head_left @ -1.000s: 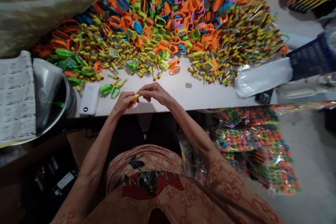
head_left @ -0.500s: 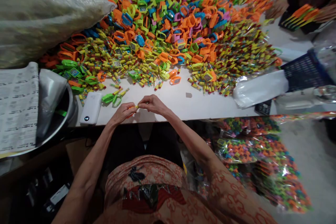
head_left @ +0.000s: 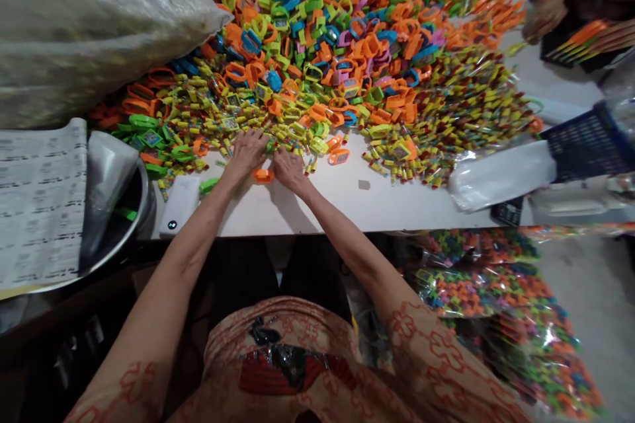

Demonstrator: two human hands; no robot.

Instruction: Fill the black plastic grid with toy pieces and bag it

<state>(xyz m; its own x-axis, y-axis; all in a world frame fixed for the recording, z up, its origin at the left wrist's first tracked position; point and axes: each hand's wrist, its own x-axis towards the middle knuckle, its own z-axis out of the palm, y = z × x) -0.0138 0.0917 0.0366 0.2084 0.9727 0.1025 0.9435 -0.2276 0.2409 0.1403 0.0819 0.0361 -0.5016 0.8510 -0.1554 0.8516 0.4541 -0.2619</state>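
My left hand (head_left: 247, 152) lies fingers spread on the near edge of a big heap of small yellow wrapped tubes (head_left: 446, 112) and coloured plastic toy watches (head_left: 327, 20). My right hand (head_left: 289, 168) reaches into the same edge beside it, fingertips buried among the tubes. An orange toy watch (head_left: 262, 176) lies on the white table (head_left: 347, 201) between the two hands, held by neither. A green toy watch (head_left: 209, 185) lies just left of my left wrist.
A white power bank (head_left: 173, 206), a metal bowl (head_left: 140, 211) and a newspaper (head_left: 40, 198) sit at left, under a large sack (head_left: 89, 20). At right are a white plastic packet (head_left: 501, 175) and blue basket (head_left: 585, 139). Another person's hand (head_left: 546, 13) works far right. Bags of toys (head_left: 496, 297) lie on the floor.
Both hands left the table's front edge, where they held a small orange and yellow piece together, and reached forward to the heap. The orange watch now lies on the table.
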